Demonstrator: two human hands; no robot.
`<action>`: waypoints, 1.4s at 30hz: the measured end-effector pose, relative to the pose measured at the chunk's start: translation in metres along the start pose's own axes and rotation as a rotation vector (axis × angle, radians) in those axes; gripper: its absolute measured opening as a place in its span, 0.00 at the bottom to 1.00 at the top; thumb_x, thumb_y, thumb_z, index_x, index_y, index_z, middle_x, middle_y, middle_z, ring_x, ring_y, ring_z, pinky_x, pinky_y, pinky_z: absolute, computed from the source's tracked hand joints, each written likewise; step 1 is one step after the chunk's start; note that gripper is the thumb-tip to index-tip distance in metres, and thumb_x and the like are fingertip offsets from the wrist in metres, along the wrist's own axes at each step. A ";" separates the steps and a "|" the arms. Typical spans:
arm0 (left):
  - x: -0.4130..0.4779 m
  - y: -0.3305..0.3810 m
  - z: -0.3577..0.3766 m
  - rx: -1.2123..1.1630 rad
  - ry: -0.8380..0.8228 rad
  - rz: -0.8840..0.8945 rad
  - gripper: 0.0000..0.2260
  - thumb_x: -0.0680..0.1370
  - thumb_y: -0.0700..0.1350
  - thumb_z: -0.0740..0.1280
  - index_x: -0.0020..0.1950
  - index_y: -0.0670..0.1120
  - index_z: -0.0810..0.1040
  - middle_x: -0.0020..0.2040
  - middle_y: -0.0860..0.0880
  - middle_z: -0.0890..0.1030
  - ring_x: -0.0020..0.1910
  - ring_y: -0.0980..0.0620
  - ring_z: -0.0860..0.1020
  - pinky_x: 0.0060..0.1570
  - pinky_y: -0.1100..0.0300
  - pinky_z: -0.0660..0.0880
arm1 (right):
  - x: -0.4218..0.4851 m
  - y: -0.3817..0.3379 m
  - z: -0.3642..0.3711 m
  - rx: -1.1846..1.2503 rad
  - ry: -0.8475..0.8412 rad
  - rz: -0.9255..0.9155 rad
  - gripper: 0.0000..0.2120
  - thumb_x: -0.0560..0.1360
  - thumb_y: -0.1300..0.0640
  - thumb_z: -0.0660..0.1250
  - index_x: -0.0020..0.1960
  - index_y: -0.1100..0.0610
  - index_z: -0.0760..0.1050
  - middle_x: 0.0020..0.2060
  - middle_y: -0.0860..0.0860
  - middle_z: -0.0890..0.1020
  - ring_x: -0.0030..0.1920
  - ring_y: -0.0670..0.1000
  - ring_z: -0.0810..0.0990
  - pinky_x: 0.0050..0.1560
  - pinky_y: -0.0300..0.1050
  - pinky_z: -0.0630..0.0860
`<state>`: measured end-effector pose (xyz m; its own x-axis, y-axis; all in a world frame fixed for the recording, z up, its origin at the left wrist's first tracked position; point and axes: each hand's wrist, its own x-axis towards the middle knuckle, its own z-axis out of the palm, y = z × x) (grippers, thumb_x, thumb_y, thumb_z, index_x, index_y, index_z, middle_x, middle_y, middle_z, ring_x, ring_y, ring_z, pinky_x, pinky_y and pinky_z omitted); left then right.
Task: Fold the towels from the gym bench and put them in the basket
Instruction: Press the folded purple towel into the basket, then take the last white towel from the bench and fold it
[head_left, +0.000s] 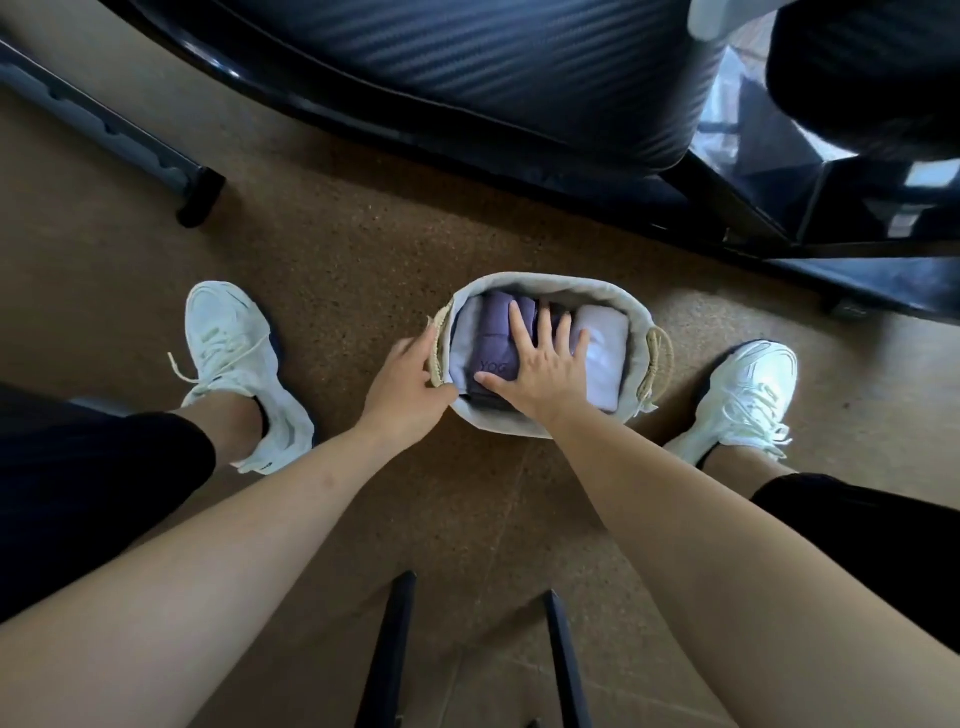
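Observation:
A small oval basket (550, 291) with a pale cloth liner and rope handles stands on the floor between my feet. Folded towels lie side by side in it: a dark purple one (493, 338) with lettering, a pale lilac one (605, 353) at the right, and a light one at the left edge. My right hand (540, 364) lies flat with spread fingers on the dark towels, pressing down. My left hand (405, 384) rests against the basket's left rim by the rope handle, fingers mostly straight.
The black padded gym bench (493, 78) and its frame fill the top of the view, close behind the basket. A metal bar with a rubber foot (200, 197) lies at the left. My white shoes (234, 364) flank the basket. Two dark bars (389, 649) stand near the bottom.

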<state>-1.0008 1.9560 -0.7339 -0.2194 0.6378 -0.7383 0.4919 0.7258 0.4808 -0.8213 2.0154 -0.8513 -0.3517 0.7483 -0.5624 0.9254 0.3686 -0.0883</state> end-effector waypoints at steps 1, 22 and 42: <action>0.000 0.001 -0.003 -0.006 -0.020 -0.009 0.35 0.80 0.42 0.69 0.82 0.55 0.56 0.76 0.49 0.65 0.61 0.52 0.76 0.60 0.55 0.75 | 0.002 -0.002 -0.002 -0.022 -0.018 0.009 0.50 0.70 0.20 0.49 0.82 0.44 0.39 0.81 0.57 0.55 0.79 0.66 0.53 0.76 0.69 0.50; -0.113 0.094 -0.055 -0.210 -0.016 0.244 0.09 0.80 0.43 0.69 0.59 0.52 0.82 0.58 0.52 0.83 0.60 0.53 0.80 0.59 0.56 0.76 | -0.153 0.042 -0.300 0.490 0.134 -0.122 0.13 0.75 0.47 0.71 0.58 0.49 0.81 0.46 0.45 0.84 0.50 0.49 0.82 0.57 0.50 0.79; -0.188 0.374 -0.084 -0.122 0.219 0.862 0.20 0.77 0.47 0.74 0.68 0.54 0.77 0.61 0.58 0.79 0.57 0.56 0.79 0.58 0.60 0.76 | -0.228 0.175 -0.434 0.912 1.328 0.184 0.28 0.72 0.52 0.76 0.69 0.46 0.72 0.60 0.42 0.68 0.64 0.54 0.71 0.61 0.57 0.76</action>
<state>-0.8462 2.1294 -0.3753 0.0225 0.9997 0.0030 0.4699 -0.0132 0.8826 -0.6406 2.1487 -0.3815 0.3477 0.8452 0.4058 0.5682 0.1544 -0.8083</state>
